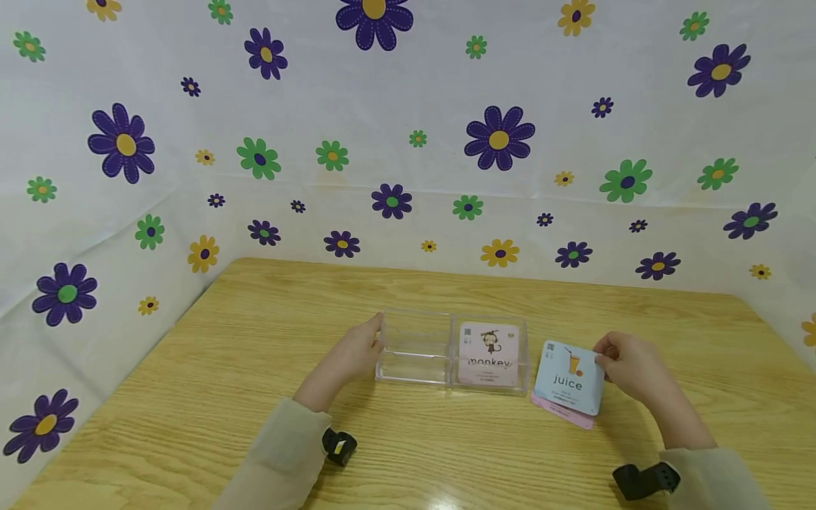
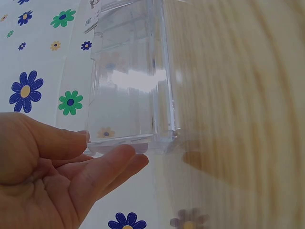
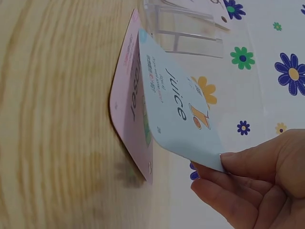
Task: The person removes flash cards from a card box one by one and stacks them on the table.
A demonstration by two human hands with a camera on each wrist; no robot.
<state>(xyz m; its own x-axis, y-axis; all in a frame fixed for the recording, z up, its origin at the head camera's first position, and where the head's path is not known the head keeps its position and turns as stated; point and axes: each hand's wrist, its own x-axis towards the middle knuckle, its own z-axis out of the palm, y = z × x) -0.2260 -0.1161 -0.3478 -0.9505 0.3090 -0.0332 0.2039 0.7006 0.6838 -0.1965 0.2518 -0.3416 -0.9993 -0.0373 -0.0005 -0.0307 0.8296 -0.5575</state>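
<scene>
My right hand (image 1: pixel 627 365) pinches a light blue "juice" card (image 3: pixel 174 102) by its edge, between thumb and fingers. The card is lifted at a tilt over a pink card (image 3: pixel 127 98), which lies on the table mostly hidden. My left hand (image 1: pixel 347 358) touches the left end of a clear plastic box (image 2: pixel 121 90), its fingers fairly straight along the end wall and its thumb at the corner. That box has two compartments side by side. A pink "monkey" card (image 1: pixel 489 354) stands in the right one; no cards show in the left.
The box and cards are on a wood-grain table (image 1: pixel 268 304). Behind and to the left hangs a white cloth (image 1: pixel 408 166) with purple, green and yellow flowers. Black straps (image 1: pixel 647 482) circle both wrists over light sleeves.
</scene>
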